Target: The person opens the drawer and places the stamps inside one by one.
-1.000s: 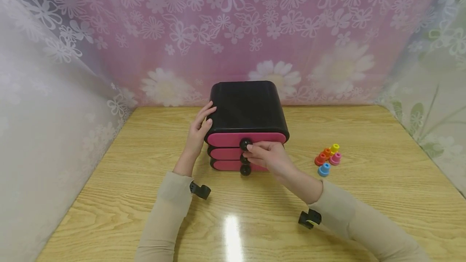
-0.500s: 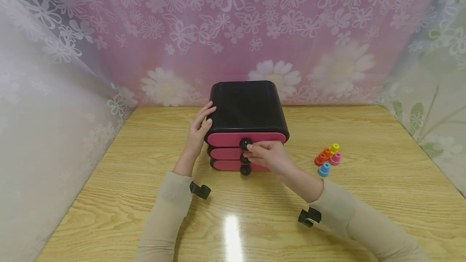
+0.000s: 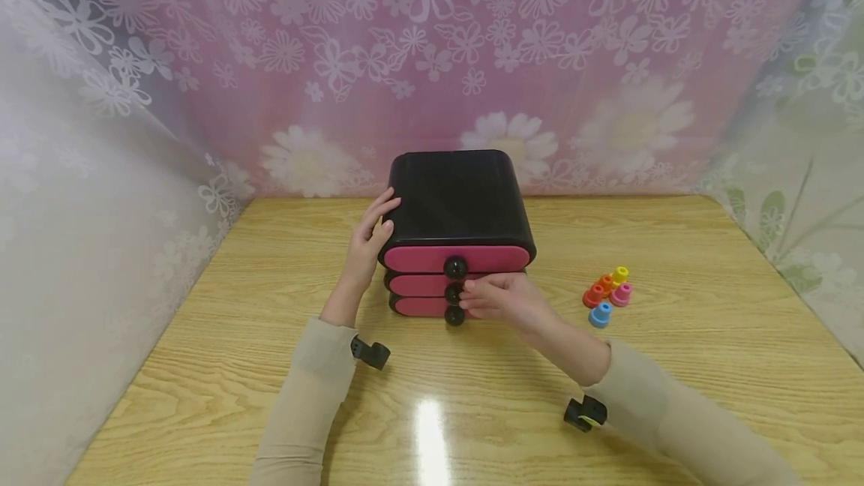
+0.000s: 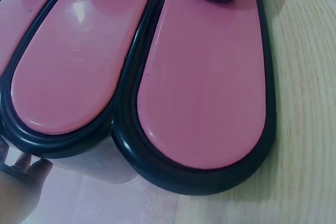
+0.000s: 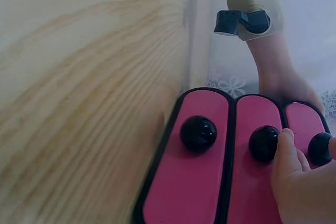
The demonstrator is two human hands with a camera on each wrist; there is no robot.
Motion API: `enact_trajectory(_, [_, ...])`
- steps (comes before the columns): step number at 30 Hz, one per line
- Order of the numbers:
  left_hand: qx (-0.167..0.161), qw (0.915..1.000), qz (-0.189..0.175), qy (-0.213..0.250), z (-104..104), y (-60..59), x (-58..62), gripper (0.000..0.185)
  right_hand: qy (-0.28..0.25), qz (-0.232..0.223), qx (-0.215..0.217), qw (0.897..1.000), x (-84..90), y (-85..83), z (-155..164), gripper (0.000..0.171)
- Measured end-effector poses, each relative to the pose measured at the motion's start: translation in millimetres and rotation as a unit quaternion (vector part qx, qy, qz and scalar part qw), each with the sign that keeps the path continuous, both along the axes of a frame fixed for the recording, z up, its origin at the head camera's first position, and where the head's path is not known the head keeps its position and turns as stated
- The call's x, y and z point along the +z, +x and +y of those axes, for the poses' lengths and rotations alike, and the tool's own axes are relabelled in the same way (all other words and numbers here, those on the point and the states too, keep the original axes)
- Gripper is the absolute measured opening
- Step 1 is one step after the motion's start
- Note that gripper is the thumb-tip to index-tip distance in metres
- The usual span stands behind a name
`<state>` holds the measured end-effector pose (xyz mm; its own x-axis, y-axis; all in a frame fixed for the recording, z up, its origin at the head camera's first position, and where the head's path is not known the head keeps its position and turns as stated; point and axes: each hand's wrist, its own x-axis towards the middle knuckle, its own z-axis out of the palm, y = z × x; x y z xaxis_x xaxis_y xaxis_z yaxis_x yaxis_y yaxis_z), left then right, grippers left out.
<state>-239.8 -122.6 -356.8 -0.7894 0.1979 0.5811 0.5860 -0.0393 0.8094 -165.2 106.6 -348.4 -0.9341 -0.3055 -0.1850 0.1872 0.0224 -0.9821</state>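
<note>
A small black chest (image 3: 459, 197) with three pink drawers stands mid-table, all drawers pushed in. Each drawer has a round black knob; the top knob (image 3: 455, 268) is uncovered in the head view. My left hand (image 3: 367, 242) rests on the chest's left side, fingers along its upper edge. My right hand (image 3: 509, 302) is in front of the drawers, its fingertips beside the middle knob (image 3: 453, 292). In the right wrist view a fingertip (image 5: 286, 136) lies against or very near the middle knob (image 5: 264, 144); no firm grip shows. The bottom knob (image 3: 454, 316) is free.
To the right of the chest, several small coloured plastic pegs stand on the wooden table (image 3: 709, 366): a blue peg (image 3: 601, 314), a pink one, a yellow one, and red and orange ones. Flowered curtains (image 3: 418, 58) hang behind and at both sides.
My right hand has left the top knob and moved down slightly to beside the middle knob. My left hand has stayed on the chest's side.
</note>
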Motion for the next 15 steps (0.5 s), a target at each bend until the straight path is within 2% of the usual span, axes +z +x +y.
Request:
enact_trajectory(6, [-0.009,0.9998,0.017,0.006,-3.3,-8.3,-6.9,0.044,0.013,-0.013,-0.005,1.000,-10.1,0.0,3.9,0.036])
enact_trajectory(15, [-0.028,0.9994,0.016,0.009,-2.9,-7.7,-4.6,0.044,0.028,-0.003,0.017,0.999,-24.4,-4.1,2.0,0.036])
